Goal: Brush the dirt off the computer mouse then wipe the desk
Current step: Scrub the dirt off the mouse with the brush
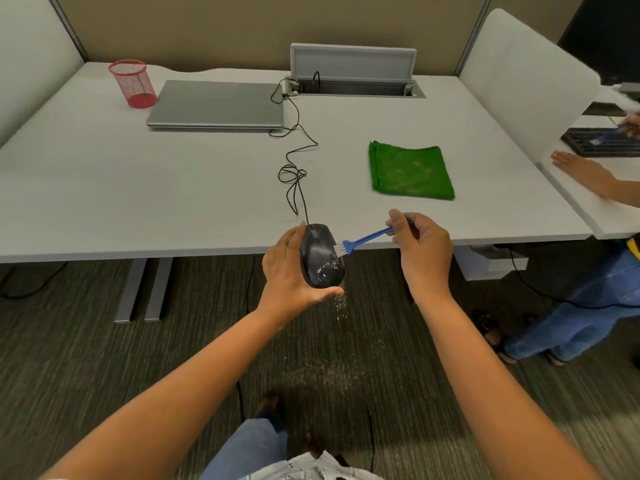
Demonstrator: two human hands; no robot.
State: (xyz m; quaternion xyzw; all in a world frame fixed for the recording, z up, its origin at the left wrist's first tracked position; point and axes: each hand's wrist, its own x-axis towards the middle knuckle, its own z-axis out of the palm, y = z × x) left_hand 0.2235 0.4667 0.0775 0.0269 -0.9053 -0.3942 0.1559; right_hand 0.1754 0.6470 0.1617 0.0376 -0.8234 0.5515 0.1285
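Note:
My left hand (289,271) grips a black wired computer mouse (320,256), held off the desk's front edge over the floor. White crumbs lie on the mouse's lower part and some fall from it. My right hand (420,247) pinches the handle of a small blue brush (363,239); its white bristles touch the mouse's right side. The mouse's black cable (294,168) coils back across the grey desk (138,188). A folded green cloth (410,171) lies on the desk to the right.
A closed grey laptop (216,105) and a red mesh cup (133,83) sit at the back left. A cable hatch (353,69) stands open behind. Spilled crumbs speckle the carpet (329,372). Another person (585,173) works at the neighbouring desk, beyond a white divider (519,81).

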